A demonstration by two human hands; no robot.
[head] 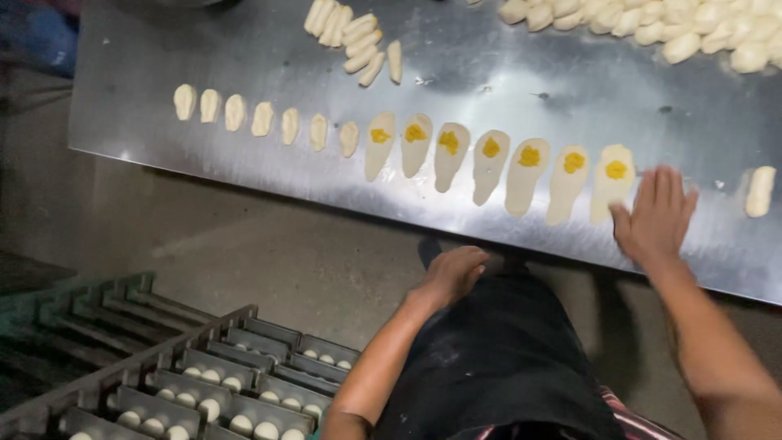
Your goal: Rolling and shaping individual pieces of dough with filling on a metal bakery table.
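A steel table (456, 81) carries a row of flattened dough ovals, several of them topped with a yellow filling dab (529, 156). My right hand (656, 213) lies flat on the table, fingers spread, just right of the last filled oval (612, 181). My left hand (453, 274) hangs below the table edge with fingers loosely curled and nothing in it. Small rolled dough pieces (261, 119) continue the row to the left.
A pile of dough logs (652, 24) sits at the far right, a smaller cluster (352, 37) at the top centre, and one single log (761, 191) at the right edge. Dark racks with trays of dough balls (236, 399) stand on the floor at lower left.
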